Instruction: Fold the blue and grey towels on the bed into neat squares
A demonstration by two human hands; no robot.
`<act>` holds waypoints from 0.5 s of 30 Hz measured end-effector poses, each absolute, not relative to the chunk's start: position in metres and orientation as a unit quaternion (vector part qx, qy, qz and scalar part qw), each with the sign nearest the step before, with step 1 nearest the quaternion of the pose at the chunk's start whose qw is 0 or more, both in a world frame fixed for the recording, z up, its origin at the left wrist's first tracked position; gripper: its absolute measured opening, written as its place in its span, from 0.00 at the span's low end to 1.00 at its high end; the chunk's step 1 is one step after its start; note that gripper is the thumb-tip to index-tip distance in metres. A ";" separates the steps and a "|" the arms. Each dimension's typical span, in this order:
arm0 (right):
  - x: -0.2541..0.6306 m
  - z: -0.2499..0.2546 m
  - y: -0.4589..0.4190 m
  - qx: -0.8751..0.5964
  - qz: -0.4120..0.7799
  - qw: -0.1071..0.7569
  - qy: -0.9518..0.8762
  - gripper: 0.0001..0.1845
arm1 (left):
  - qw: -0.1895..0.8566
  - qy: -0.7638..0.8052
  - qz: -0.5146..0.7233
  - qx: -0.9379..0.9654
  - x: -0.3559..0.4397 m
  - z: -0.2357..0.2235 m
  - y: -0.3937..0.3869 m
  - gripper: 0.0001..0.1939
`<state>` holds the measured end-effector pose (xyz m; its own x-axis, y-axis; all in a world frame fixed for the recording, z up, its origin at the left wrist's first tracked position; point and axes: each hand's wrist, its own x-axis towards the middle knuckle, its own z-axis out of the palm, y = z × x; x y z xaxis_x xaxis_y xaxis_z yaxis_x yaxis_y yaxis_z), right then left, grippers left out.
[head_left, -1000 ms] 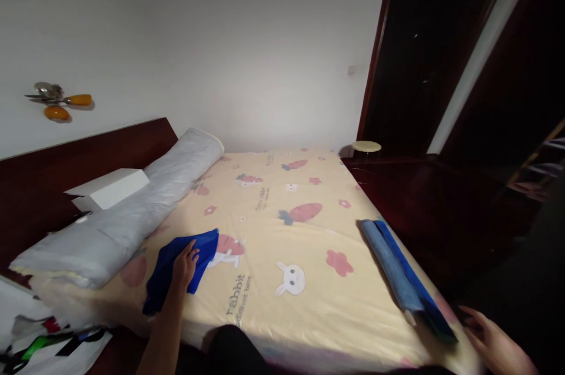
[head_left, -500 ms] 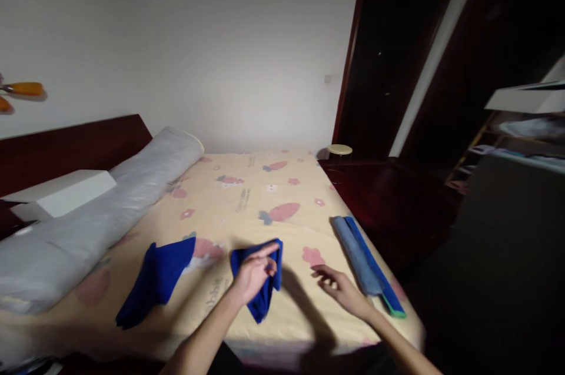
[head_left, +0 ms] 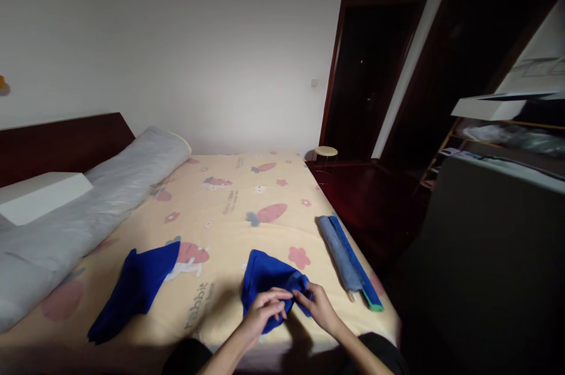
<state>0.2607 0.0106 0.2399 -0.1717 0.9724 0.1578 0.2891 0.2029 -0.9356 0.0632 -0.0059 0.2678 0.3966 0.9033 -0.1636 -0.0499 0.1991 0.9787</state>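
One word reads clearly: "rabbit" – grey lettering point(head_left: 195, 308) on the sheet point(head_left: 241, 228), near the front edge, climbing at a slant. The smaller line point(head_left: 205, 308) to its right is too blurred to read surely. Farther back, two more captions point(head_left: 228, 202) on the sheet – both too small to make out.

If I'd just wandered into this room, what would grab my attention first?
Probably the bright blue cloth at the bed's near edge, where the left hand and the right hand meet over it, with a second blue cloth lying to the left. Next, perhaps, the pale yellow sheet printed with carrots and rabbits, and the long grey roll along the headboard side.
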 end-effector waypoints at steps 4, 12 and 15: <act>0.253 0.247 0.006 -0.466 0.471 0.453 -0.597 0.28 | 0.485 0.488 0.349 0.636 0.056 0.248 -0.003 0.11; 0.238 0.255 0.000 -0.410 0.568 0.464 -0.542 0.27 | 0.236 0.494 0.336 0.766 0.062 0.234 -0.014 0.05; 0.239 0.259 0.000 -0.426 0.573 0.460 -0.527 0.28 | 0.243 0.480 0.334 0.774 0.059 0.236 -0.012 0.07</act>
<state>0.2393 0.0000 0.2586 -0.2132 0.9770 -0.0038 -0.0785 -0.0209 -0.9967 0.0593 -0.0124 0.2361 0.3159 0.9054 0.2837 0.5801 -0.4209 0.6974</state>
